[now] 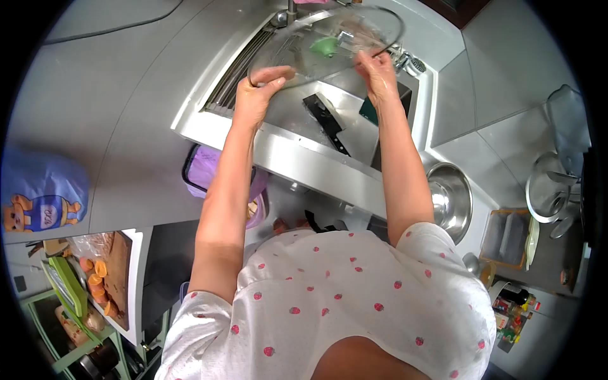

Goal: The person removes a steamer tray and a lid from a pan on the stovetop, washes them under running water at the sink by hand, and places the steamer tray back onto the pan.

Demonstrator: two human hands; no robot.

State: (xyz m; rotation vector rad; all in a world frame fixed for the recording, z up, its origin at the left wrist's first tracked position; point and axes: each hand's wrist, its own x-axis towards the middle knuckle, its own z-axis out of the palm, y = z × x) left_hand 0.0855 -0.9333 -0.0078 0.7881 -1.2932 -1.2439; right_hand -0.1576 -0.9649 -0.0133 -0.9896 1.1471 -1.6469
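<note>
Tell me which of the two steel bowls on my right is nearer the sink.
The nearer steel bowl is just beside the sink; the farther steel bowl has utensils in it.

And on the left, the counter (pixel 133 133) is occupied by a blue bag (pixel 47 168), a cartoon bear printed across it. Below, orange chunks (pixel 97 288) are spread on a brown board (pixel 119 272), near a green board (pixel 71 288). Over right, a shiny metal bowl (pixel 455 201) is seen, bottles (pixel 516 323) grouped farther down.
</note>
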